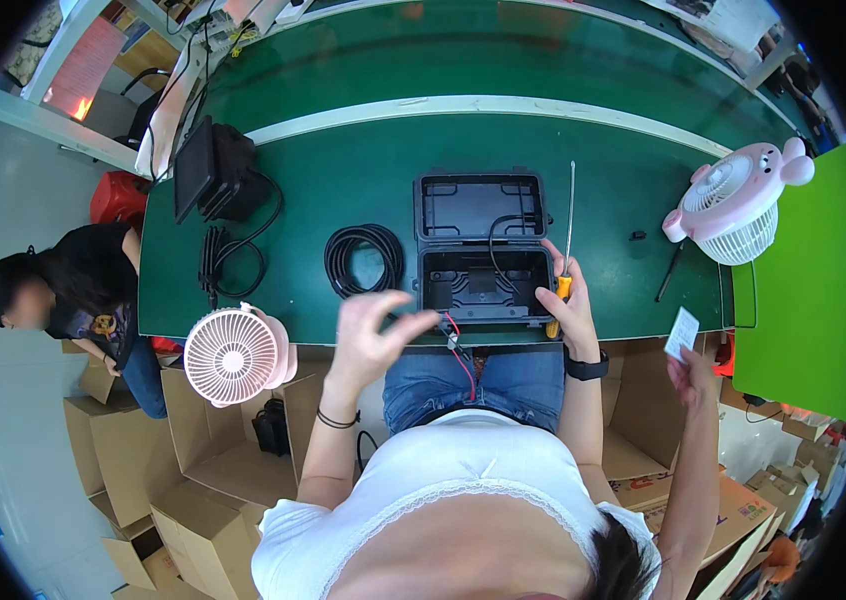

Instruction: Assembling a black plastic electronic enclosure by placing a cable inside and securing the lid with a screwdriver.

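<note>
An open black plastic case (483, 322) lies at the table's front edge, its lid (478, 205) folded back. A thin black cable (493, 240) runs inside it. Red and black wires (467, 372) with a small pale piece on them hang from its front toward my lap. Just left of the case, my left hand (375, 335) is raised with thumb and forefinger apart, nothing visible between them. At the case's right side, my right hand (573, 305) grips the orange handle of a long screwdriver (560, 292), its shaft pointing away from me. That hand also touches the case's edge.
A black cable coil (328, 262), black screen device (208, 170) and pink fan (233, 357) are left. Right are another pink-white fan (733, 205), a black stick-like piece (670, 275) and another person's hand (691, 378) holding a white card (682, 333). Cardboard boxes (218, 460) stand below; someone sits left.
</note>
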Tool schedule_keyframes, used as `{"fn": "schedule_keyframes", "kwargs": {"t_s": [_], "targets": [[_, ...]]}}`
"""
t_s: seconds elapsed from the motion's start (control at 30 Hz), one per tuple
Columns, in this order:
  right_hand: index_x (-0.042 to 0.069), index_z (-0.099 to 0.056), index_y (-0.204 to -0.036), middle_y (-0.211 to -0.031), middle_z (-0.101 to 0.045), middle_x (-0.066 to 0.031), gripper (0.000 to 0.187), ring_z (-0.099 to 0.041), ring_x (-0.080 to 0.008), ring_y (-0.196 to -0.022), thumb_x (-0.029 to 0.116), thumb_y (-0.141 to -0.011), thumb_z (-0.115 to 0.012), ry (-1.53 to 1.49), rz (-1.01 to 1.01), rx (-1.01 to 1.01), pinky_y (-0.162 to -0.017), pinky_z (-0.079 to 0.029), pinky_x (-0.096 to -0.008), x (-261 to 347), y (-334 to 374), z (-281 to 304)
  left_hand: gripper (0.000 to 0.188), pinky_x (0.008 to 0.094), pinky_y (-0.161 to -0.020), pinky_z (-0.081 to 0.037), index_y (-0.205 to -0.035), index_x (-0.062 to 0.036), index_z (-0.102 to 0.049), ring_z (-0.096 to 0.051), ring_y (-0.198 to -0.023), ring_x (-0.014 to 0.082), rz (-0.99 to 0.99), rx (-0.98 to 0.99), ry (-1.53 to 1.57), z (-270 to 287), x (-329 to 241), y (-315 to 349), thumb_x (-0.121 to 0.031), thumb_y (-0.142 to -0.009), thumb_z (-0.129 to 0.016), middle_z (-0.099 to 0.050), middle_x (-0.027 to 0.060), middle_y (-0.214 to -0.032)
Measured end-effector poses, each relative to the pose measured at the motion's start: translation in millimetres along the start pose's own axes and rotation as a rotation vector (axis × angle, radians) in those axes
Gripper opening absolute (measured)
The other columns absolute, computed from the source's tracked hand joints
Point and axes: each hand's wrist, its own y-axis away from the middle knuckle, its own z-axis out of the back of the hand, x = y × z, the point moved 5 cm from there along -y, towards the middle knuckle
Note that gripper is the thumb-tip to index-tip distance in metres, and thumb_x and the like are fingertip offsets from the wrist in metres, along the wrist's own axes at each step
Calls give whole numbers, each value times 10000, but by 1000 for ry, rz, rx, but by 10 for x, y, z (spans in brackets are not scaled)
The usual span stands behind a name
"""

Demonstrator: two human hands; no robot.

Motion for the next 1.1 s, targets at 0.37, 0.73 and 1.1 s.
{"fn": "schedule_keyframes", "kwargs": {"t_s": [0.37, 0.73, 1.1], "targets": [[139, -411, -953, -1506, -372, -259, 382, -260, -311, -1463, 79, -738, -722, -23, -51, 3, -1180, -137, -417, 4, -23, -20, 192, 235, -685, -451, -954, -153, -735, -536, -864, 83, -334, -1, -40, -403, -243, 102, -173, -763, -746, -632, -81, -1184], [137, -414, -948, -1513, -374, -231, 384, -260, -311, -1464, 68, -727, -720, -7, -59, -13, -1172, -150, -408, -23, -20, 0, 184, 284, -698, -509, -950, -125, -731, -568, -916, 168, -217, -40, 192, -343, -131, 93, -188, -784, -777, -659, -48, -1072], [144, -402, -946, -1536, -350, -196, 400, -301, -260, -1428, 36, -718, -713, 6, -44, 19, -1140, -201, -365, -43, 12, -9, 390, 348, -780, -519, -1142, -60, -662, -569, -915, 247, 337, 206, -31, -262, -58, -442, 10, -762, -609, -552, 85, -991]]}}
